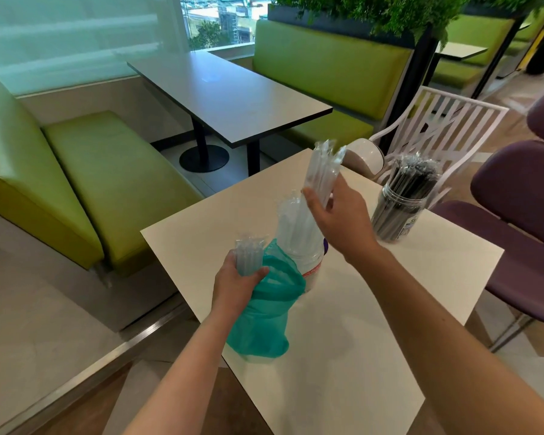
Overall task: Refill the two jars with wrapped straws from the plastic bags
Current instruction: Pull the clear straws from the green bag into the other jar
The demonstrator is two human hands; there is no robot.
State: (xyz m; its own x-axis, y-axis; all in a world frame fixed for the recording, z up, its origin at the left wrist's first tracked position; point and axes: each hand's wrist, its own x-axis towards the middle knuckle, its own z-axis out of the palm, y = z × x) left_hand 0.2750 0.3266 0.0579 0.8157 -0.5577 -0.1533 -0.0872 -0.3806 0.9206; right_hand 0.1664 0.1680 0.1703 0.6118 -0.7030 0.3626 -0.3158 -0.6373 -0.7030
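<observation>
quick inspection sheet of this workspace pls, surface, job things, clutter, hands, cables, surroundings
surface: pale square table, bare toward the near edge
job's things: jar of clear straws beside a green bag; jar of black straws far right
clutter: nothing seen
grippers: left hand grips straws at the bag mouth; right hand holds a bundle above the clear jar
cables: nothing seen
surroundings: green benches, grey table, white chair, purple chairs

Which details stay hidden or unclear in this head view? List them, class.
- Clear-straw jar: lower wall hidden by the teal bag.
- Raised straws: motion-blurred, uncountable.
- Left hand: its straws' lower ends hidden inside the bag.
- Black-straw jar: label too small.
</observation>
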